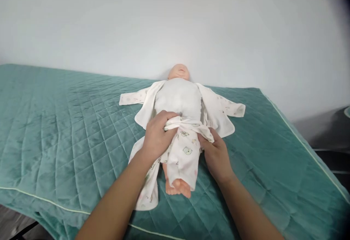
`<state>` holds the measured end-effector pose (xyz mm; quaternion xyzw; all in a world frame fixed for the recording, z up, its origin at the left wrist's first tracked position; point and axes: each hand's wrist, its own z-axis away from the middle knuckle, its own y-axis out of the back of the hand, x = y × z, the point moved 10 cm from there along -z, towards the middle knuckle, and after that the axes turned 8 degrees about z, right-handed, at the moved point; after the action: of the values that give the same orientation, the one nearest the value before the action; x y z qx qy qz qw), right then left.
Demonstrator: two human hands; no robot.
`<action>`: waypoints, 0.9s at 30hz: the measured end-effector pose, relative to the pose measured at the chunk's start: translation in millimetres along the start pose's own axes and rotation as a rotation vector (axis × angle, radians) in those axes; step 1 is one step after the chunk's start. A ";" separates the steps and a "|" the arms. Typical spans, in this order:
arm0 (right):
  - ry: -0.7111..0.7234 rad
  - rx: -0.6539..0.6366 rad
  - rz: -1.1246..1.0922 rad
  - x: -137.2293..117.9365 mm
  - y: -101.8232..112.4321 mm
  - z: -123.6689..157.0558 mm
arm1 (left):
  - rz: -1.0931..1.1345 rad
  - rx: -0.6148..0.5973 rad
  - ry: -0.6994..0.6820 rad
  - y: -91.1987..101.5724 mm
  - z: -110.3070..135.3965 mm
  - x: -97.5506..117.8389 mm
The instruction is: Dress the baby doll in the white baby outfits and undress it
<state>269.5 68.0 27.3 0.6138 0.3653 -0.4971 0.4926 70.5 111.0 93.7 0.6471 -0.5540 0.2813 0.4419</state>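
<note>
A baby doll (179, 96) with a white cloth body lies on its back, its head farthest from me. Patterned white baby pants (184, 152) cover one of its legs, and a foot pokes out of that cuff. The other pant leg (149, 196) lies loose to the left, beside the doll's second bare foot (171, 189). My left hand (158, 134) is closed on the waistband at the doll's middle. On the right side, my right hand (216, 150) pinches the waistband too, its fingertips partly hidden by cloth. An open white baby jacket (224, 123) is spread around the torso.
A green quilted cover (82, 130) with pale piping lies under everything. A plain light wall (164, 21) rises right behind the doll's head. Dark objects (330, 134) stand beyond the right edge, and floor (13, 220) shows at the lower left.
</note>
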 end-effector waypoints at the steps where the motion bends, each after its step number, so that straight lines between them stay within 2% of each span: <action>1: 0.007 0.025 0.021 -0.8 2.6 1.3 | 0.002 -0.009 -0.019 -1.8 2.8 0.8; 5: 0.032 0.124 0.063 -3.2 11.9 3.1 | 0.068 -0.121 0.045 -10.6 7.3 -1.8; 8: 0.031 0.183 0.058 -2.2 16.9 2.7 | 0.092 -0.158 0.104 -11.2 8.5 -5.2; 15: 0.019 0.197 0.023 -1.0 18.8 1.4 | 0.048 -0.240 0.054 -17.3 12.1 -2.4; 18: 0.015 0.219 0.031 0.9 21.0 1.0 | 0.095 -0.167 -0.013 -13.6 12.0 3.3; 21: 0.009 0.242 0.013 5.6 22.6 -0.5 | 0.080 0.008 -0.068 -2.0 12.9 8.0; 23: 0.017 0.247 -0.010 8.0 22.4 -2.4 | 0.030 0.099 -0.045 3.1 14.1 6.3; 25: 0.023 0.250 -0.036 9.5 22.3 -4.3 | -0.001 0.117 0.004 2.5 14.0 2.4; 27: 0.020 0.262 -0.068 10.3 23.6 -5.1 | 0.010 0.070 0.053 -1.9 12.8 -2.0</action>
<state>295.4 66.7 23.1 0.6652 0.3225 -0.5509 0.3873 70.2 100.6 85.6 0.6516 -0.5351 0.3200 0.4321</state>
